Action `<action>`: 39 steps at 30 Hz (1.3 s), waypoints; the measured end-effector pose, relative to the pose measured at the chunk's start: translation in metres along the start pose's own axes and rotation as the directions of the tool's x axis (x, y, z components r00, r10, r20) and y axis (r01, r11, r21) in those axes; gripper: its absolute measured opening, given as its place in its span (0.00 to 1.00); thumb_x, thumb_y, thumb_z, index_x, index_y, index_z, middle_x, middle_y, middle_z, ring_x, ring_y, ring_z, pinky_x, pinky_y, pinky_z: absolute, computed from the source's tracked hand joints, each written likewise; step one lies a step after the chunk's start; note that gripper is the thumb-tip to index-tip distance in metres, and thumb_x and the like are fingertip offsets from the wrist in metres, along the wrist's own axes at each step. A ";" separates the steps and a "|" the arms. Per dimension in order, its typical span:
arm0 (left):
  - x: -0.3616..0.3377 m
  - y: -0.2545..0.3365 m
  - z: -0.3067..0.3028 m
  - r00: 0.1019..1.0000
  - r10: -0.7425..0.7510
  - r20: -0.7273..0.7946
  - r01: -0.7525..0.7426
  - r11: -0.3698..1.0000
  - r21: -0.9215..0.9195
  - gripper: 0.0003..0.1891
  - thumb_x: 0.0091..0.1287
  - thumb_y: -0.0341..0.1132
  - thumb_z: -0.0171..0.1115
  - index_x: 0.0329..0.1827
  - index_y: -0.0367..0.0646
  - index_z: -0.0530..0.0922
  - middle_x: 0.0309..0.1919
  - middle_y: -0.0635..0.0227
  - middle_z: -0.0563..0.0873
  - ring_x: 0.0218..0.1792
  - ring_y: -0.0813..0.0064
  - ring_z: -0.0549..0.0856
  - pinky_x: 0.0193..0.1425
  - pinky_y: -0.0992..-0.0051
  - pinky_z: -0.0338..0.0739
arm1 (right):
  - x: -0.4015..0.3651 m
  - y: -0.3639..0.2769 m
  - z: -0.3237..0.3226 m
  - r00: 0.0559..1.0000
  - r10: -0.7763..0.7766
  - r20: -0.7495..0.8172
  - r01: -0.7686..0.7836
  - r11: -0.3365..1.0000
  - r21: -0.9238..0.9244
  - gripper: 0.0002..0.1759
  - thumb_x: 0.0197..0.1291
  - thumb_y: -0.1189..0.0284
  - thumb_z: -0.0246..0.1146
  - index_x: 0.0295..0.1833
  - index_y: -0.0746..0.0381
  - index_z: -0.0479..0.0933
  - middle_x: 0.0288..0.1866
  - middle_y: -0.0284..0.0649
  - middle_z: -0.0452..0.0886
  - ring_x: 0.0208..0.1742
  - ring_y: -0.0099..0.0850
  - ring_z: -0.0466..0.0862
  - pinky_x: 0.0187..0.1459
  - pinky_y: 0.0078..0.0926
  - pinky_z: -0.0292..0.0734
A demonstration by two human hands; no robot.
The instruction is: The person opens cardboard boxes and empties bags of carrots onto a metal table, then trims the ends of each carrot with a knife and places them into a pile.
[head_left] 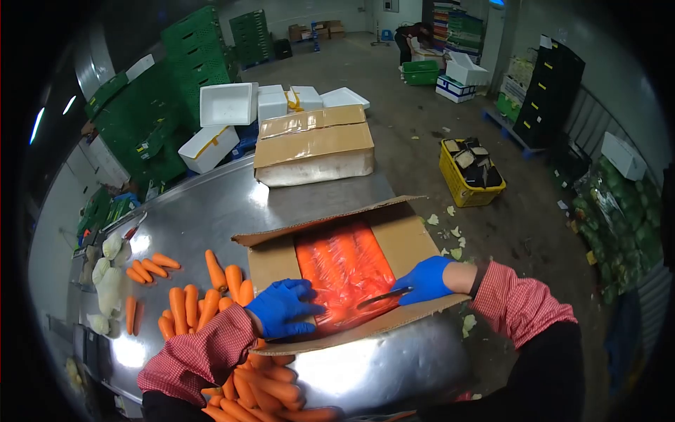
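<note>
An open cardboard box [415,239] stands on the metal table, its long flaps spread. Inside lie carrots in clear and red plastic wrapping [344,267]. My left hand [285,308], in a blue glove, rests at the left edge of the wrapping with its fingers apart. My right hand [425,280], also blue-gloved, is closed around a dark knife [383,298], whose blade lies over the wrapping and points left. Loose carrots [190,306] lie left of the box, and more carrots [260,387] are piled in front of it.
A taped carton [316,148] stands at the back of the metal table [211,204], with white foam boxes [228,104] behind. White vegetables [107,288] lie at the left edge. A yellow crate [467,190] is on the floor at right. Another person [413,39] bends over far back.
</note>
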State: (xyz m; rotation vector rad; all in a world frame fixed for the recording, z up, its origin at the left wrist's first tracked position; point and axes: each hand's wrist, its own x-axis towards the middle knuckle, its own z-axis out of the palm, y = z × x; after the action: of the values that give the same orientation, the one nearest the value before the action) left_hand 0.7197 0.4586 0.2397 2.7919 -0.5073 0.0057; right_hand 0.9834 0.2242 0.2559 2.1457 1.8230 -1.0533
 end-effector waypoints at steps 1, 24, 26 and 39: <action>0.002 0.005 0.000 1.000 -0.011 0.014 0.011 0.999 0.052 0.21 0.61 0.50 0.64 0.52 0.49 0.81 0.50 0.53 0.79 0.55 0.52 0.77 0.61 0.56 0.70 | -0.001 -0.002 0.004 0.995 -0.036 -0.091 0.031 0.998 -0.053 0.26 0.59 0.45 0.57 0.56 0.48 0.79 0.49 0.41 0.84 0.49 0.43 0.83 0.50 0.37 0.77; -0.127 -0.049 0.082 0.390 -0.761 -0.518 0.877 0.478 -0.042 0.42 0.64 0.52 0.60 0.75 0.38 0.55 0.72 0.44 0.59 0.73 0.47 0.60 0.74 0.58 0.56 | 0.026 0.088 0.094 0.128 0.773 -0.621 0.651 0.407 0.640 0.24 0.57 0.69 0.69 0.57 0.69 0.76 0.49 0.42 0.83 0.48 0.30 0.82 0.49 0.26 0.76; -0.139 -0.086 0.123 0.383 -0.681 -0.624 0.832 0.548 -0.087 0.40 0.65 0.51 0.59 0.75 0.38 0.57 0.72 0.45 0.61 0.72 0.47 0.61 0.74 0.59 0.56 | 0.016 0.082 0.105 0.133 0.808 -0.573 0.643 0.370 0.670 0.22 0.56 0.67 0.70 0.52 0.69 0.79 0.47 0.42 0.84 0.48 0.29 0.82 0.48 0.26 0.76; -0.041 0.015 0.136 0.592 -0.626 -0.508 0.445 0.779 -0.441 0.33 0.69 0.45 0.57 0.73 0.42 0.60 0.71 0.50 0.64 0.71 0.54 0.65 0.71 0.59 0.63 | -0.113 0.020 0.212 -0.202 0.856 -0.477 0.744 0.450 0.494 0.24 0.61 0.77 0.64 0.62 0.70 0.71 0.58 0.40 0.77 0.55 0.29 0.78 0.57 0.29 0.74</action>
State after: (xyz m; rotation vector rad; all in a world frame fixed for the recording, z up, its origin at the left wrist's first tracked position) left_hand 0.6697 0.4189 0.1118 2.3344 0.4972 0.6739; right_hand 0.9103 0.0173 0.1567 4.8524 0.2740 0.9133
